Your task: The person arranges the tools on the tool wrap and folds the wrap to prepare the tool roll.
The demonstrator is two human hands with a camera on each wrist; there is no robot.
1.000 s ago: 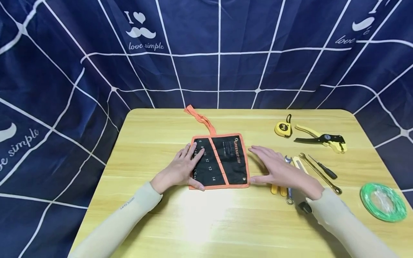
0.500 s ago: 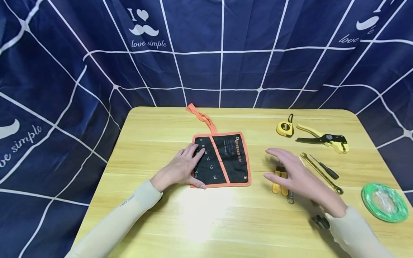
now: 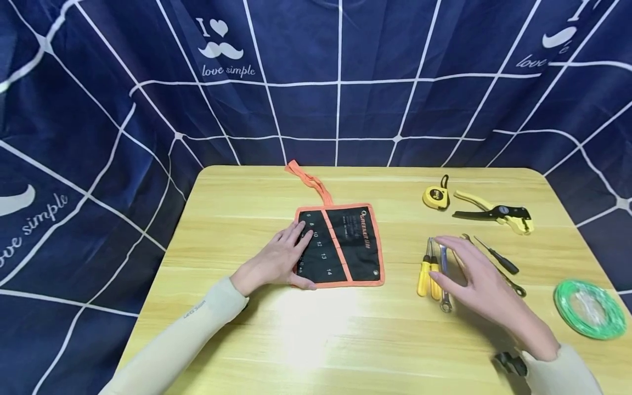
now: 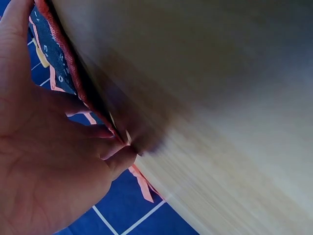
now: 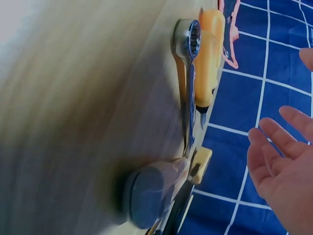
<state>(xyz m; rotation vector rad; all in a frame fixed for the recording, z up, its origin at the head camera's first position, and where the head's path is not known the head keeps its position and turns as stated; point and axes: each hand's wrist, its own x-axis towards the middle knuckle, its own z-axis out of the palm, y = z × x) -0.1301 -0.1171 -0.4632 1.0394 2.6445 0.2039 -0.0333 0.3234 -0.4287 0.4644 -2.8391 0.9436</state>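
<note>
A black tool pouch (image 3: 357,244) with orange trim and printed size numbers lies flat on the table. My left hand (image 3: 274,260) rests on its left side, fingers extended over the numbers and thumb at the lower edge. In the left wrist view, the fingers meet the pouch's orange border (image 4: 68,54). My right hand (image 3: 481,280) hovers over the tools at right, fingers loosely extended, holding nothing. Left of it are two yellow-handled screwdrivers (image 3: 423,277) and a silver combination wrench (image 3: 446,302), partly covered by the hand. The right wrist view shows the wrench's ring end (image 5: 188,39) closely.
Right of that hand lie a brass-coloured wrench (image 3: 517,289) and a black-handled screwdriver (image 3: 506,265). Farther back are a yellow tape measure (image 3: 435,197) and wire strippers (image 3: 494,213). A green wire coil (image 3: 563,310) sits near the right edge. Blue curtains (image 3: 306,109) surround the table.
My right hand has left the pouch's right edge and moved right over the tools, uncovering the yellow-handled screwdrivers. My left hand has stayed on the pouch.
</note>
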